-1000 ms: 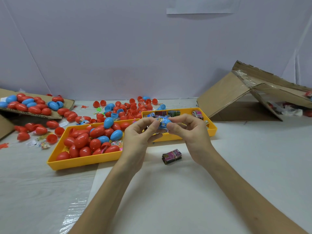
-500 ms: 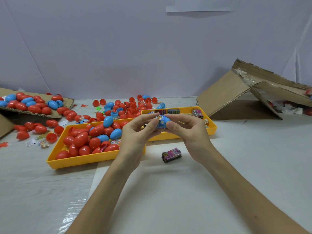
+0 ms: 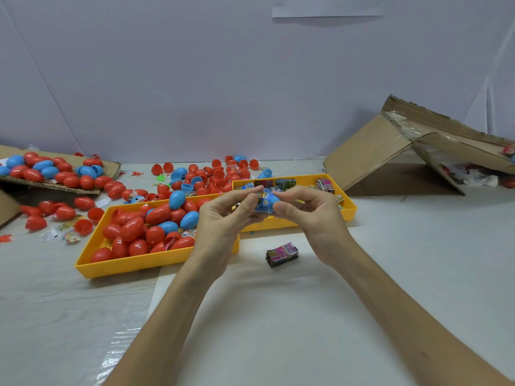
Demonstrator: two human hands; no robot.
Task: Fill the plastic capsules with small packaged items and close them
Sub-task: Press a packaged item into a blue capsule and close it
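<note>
Capsule (image 3: 271,202) pinched from both sides, packet (image 3: 261,196) poking out.
The left grip (image 3: 223,218) pinches one side and the right grip (image 3: 312,215) the other, with the capsule between them. It looks light, hard and slippery, so hold the round ends and push softly.

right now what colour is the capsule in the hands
Blue. The capsule shows best in the head view, the only one.

Glossy plastic capsules (image 3: 131,229); matt cardboard box (image 3: 370,151)
</note>
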